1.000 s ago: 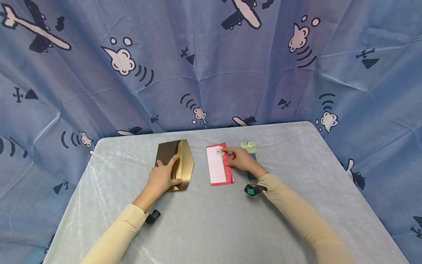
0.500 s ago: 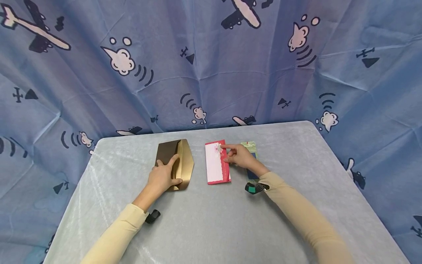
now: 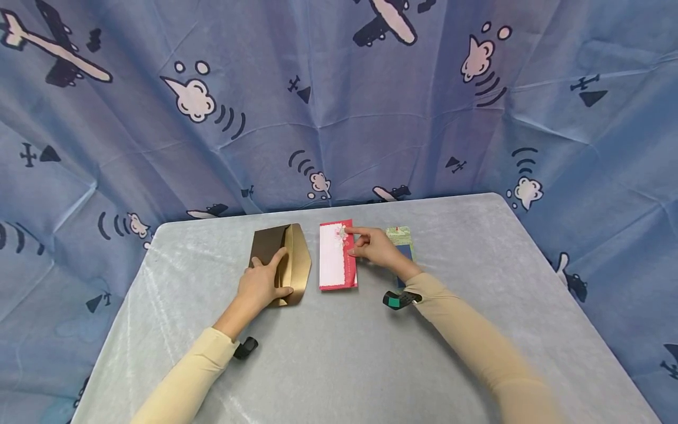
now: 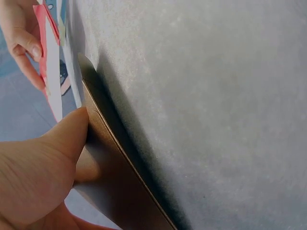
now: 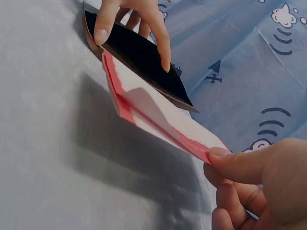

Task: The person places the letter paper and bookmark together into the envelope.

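A brown envelope (image 3: 267,238) lies on the table with its gold flap (image 3: 302,265) folded out to the right. My left hand (image 3: 258,285) rests on it, thumb and fingers spread across the mouth. From the right wrist view, the dark inside (image 5: 136,52) shows between those fingers. My right hand (image 3: 377,247) pinches the right edge of a red and white greeting card (image 3: 332,262) with a floral corner. It is held above the table in the right wrist view, thumb (image 5: 240,163) on top. There the folded card (image 5: 158,108) gapes slightly, its near end close to the left thumb.
Partly behind the right hand lies a green and blue card (image 3: 401,237). Grey cloth covers the table (image 3: 339,365), and a blue curtain (image 3: 339,147) with airplane prints hangs along its back edge. Each wrist wears a small black camera.
My right hand has carried the card leftward and slightly toward the back, closer to the envelope, and the card has straightened a little. The left hand and envelope stay put.
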`<action>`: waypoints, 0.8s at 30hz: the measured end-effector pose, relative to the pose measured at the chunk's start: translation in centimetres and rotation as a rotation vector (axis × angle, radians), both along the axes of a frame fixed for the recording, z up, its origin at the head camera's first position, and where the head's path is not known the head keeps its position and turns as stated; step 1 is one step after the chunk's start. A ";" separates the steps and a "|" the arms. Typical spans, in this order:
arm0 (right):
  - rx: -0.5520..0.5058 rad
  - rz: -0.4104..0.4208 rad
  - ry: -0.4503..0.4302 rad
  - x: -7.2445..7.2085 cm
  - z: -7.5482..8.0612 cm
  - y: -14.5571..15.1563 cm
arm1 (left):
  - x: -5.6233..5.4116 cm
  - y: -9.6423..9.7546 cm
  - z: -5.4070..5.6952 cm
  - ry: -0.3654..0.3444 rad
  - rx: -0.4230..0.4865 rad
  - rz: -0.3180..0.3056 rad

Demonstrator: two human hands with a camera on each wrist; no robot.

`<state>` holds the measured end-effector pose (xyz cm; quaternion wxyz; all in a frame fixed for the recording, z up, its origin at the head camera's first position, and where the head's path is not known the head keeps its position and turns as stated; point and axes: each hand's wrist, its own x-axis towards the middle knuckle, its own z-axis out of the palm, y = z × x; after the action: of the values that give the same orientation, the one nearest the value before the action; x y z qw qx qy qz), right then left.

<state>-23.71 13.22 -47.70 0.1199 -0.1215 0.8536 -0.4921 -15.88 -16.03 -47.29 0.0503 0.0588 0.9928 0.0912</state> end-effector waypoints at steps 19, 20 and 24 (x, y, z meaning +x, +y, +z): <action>0.005 0.019 0.053 -0.7 -0.2 -4.0 | -0.1 0.1 0.1 -0.007 -0.009 0.000; 0.005 0.019 0.057 -0.8 -0.3 -4.1 | -0.1 0.1 0.1 -0.004 -0.010 -0.001; 0.008 0.025 0.064 -0.9 -0.5 -4.8 | -0.1 0.2 0.0 -0.001 -0.023 -0.002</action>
<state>-24.61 8.41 -48.18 0.0990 -0.1473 0.8573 -0.4832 -16.01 -15.88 -47.29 0.0514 0.0591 0.9937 0.0798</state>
